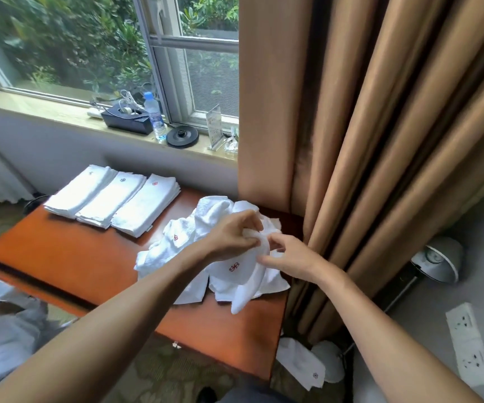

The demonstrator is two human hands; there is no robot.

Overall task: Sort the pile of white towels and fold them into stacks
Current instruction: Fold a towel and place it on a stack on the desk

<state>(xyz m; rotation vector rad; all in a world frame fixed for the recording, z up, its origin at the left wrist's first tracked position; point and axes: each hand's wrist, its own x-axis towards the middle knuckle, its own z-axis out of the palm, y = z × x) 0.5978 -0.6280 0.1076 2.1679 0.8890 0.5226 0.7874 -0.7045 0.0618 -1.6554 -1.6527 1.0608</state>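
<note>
Left hand (235, 237) pinching towel (242, 276), right hand (290, 257) pinching its edge, pile (174, 248) partly covered

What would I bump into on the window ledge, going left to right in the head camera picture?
black box → water bottle → black round disc → clear sign stand

Soft daylight enters through the window (89, 48); shadows are faint; edges bend with wide-angle distortion; slight blur throughout.
</note>
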